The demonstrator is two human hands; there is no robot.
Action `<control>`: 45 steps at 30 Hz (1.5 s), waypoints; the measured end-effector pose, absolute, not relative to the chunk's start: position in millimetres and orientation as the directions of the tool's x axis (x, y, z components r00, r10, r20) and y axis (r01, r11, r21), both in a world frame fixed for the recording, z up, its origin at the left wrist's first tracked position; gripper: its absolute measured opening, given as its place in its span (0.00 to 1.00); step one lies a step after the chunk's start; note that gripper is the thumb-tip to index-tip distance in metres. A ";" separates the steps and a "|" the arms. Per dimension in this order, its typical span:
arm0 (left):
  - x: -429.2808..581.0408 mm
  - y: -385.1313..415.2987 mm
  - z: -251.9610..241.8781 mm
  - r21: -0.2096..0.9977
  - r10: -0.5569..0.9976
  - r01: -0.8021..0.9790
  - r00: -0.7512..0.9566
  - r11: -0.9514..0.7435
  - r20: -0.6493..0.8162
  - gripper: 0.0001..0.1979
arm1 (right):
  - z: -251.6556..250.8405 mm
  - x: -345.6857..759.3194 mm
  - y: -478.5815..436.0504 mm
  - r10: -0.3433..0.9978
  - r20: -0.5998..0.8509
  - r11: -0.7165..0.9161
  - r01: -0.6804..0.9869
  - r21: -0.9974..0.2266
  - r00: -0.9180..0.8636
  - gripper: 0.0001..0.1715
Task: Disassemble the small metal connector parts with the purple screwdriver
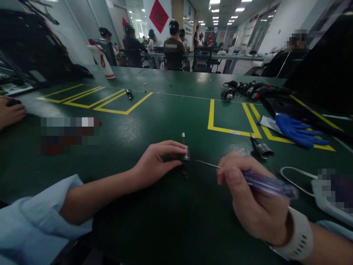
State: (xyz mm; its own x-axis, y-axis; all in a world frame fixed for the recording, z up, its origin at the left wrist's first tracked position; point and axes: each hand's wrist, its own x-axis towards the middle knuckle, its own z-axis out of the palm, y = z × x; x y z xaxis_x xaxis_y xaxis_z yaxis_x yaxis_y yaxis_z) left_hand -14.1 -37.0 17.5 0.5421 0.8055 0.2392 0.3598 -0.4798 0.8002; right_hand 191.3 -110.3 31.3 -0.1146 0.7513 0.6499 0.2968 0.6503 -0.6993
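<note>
Left hand [157, 162]: pinching metal fitting [185, 150] upright on green table [171, 110].
Right hand [253, 198]: wrapped round screwdriver [264, 183], tip near the fitting.
Around: black rings [184, 175] just beside the fitting; blue glove [298, 130] further right.
Hidden: fitting's near side, behind fingertips.

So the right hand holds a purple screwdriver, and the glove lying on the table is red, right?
Not quite. The head view shows the glove is blue, not red. The right hand does hold the purple screwdriver.
</note>
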 end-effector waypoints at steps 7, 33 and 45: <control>-9.4 -37.2 28.1 0.984 0.931 0.160 0.340 0.082 -0.133 0.15 | 26.9 184.4 -101.5 0.934 0.345 0.357 0.327 -0.875 -0.095 0.18; -9.1 -42.3 27.1 0.984 0.925 0.056 0.337 0.167 -0.177 0.16 | 18.7 186.9 -104.8 0.804 0.573 0.594 0.246 -0.766 -0.157 0.09; -7.1 -46.7 28.5 0.991 0.927 0.061 0.351 0.116 -0.130 0.13 | 17.2 182.3 -103.1 0.627 0.625 0.776 0.437 -0.454 -0.464 0.05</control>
State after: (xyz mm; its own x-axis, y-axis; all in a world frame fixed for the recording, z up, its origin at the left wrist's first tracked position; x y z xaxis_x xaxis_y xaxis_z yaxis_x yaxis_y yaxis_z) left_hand -7.1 -46.7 28.5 0.3510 0.9273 -0.1302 0.0612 0.1160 0.9914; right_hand 182.3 -103.1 17.2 -0.4641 0.6273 0.6254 0.4374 0.7763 -0.4540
